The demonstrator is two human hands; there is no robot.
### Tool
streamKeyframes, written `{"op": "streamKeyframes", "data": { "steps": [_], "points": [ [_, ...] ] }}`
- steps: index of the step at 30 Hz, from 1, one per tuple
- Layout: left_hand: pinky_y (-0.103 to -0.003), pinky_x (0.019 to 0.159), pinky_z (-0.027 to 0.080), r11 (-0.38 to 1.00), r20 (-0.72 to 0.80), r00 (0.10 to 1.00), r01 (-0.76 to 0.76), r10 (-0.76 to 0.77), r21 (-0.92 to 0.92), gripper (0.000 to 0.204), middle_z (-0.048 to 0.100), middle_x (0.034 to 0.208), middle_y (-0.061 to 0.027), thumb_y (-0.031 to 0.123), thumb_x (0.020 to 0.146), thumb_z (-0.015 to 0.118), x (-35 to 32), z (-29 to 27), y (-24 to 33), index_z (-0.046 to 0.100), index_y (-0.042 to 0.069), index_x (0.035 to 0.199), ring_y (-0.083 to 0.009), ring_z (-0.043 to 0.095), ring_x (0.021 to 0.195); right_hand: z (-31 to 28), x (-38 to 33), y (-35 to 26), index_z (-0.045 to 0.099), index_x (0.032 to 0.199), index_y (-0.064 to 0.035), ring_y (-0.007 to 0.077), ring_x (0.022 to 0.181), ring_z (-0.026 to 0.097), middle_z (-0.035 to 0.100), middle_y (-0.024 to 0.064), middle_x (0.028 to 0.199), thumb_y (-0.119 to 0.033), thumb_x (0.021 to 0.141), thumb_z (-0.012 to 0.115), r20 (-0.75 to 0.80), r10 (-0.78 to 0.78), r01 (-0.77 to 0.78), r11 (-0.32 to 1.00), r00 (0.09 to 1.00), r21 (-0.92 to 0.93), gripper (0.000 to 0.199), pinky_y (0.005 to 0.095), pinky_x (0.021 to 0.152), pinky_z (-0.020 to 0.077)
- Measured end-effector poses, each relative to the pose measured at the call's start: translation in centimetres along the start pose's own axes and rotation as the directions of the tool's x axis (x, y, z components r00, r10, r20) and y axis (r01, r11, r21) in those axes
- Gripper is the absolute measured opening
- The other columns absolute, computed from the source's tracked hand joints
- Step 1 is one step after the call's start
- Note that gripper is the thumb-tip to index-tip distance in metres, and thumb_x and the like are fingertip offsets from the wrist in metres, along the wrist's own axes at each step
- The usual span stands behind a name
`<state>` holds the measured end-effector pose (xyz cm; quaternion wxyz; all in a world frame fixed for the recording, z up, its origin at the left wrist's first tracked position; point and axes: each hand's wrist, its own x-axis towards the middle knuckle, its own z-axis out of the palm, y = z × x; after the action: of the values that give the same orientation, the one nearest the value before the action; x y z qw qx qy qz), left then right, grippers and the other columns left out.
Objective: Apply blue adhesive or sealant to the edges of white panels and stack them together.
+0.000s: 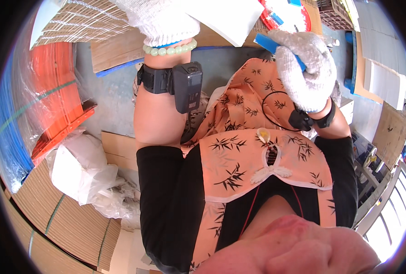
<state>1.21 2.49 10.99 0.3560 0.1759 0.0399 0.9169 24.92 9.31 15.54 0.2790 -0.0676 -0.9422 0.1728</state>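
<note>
At the top edge is my left hand (159, 18) in a white knit glove, its fingers lost in glare and cut off by the frame. Right beside it is a white sheet or panel (230, 20), and I cannot make out whether the hand grips it. My right hand (308, 68), gloved too, is closed around a flat blue strip-like piece (267, 43). One end of that piece sticks out toward the white panel. Just beyond the right hand lies a red round tray (309, 20) with white contents and small blue pieces (276, 18).
Cardboard (116, 52) covers the work surface ahead. A stack of corrugated sheets (86, 20) stands at the far left. Orange plastic crates (61, 77), plastic wrap (88, 169) and strapped cardboard stacks (70, 219) are on the left. A brown crate (334, 13) stands far right.
</note>
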Motion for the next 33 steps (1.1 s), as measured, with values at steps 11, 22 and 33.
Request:
{"op": "streamKeyframes", "data": {
  "steps": [11,22,33],
  "points": [
    [-0.053,0.110,0.040,0.998,-0.018,0.998,-0.064,0.064,0.001,0.082,0.055,0.131,-0.0197,0.068,0.096,0.047,-0.6,0.0,0.7,0.040,0.003,0.146,-0.0372,0.053,0.118,0.9,-0.2,0.2,0.072,0.112,-0.0124,0.0270,0.086,0.068,0.074,0.0096,0.105,-0.005,0.076,0.076,0.028,-0.010,0.011,0.999,1.000,-0.053,0.037,0.0383,0.072,0.0532],
    [-0.053,0.110,0.041,0.989,0.134,0.985,-0.121,0.109,0.084,0.078,0.051,0.135,-0.0215,0.065,0.101,0.036,-1.4,-0.1,0.7,0.033,0.004,0.150,-0.0381,0.051,0.121,1.4,-0.1,0.3,0.071,0.113,-0.0121,0.0273,0.083,0.068,0.074,0.0112,0.105,-0.005,0.078,0.074,0.018,-0.018,0.018,1.000,1.000,-0.026,0.036,0.0381,0.067,0.0520],
    [-0.055,0.111,0.039,0.999,0.136,0.989,-0.049,0.051,-0.022,0.084,0.051,0.135,-0.0223,0.069,0.097,0.041,-0.5,-1.1,1.1,0.037,0.003,0.148,-0.0394,0.050,0.121,1.3,0.0,0.1,0.071,0.115,-0.0125,0.0258,0.084,0.069,0.074,0.0107,0.106,-0.008,0.084,0.074,0.019,0.016,-0.015,0.999,1.000,-0.043,0.032,0.0378,0.070,0.0539]
  ]
}}
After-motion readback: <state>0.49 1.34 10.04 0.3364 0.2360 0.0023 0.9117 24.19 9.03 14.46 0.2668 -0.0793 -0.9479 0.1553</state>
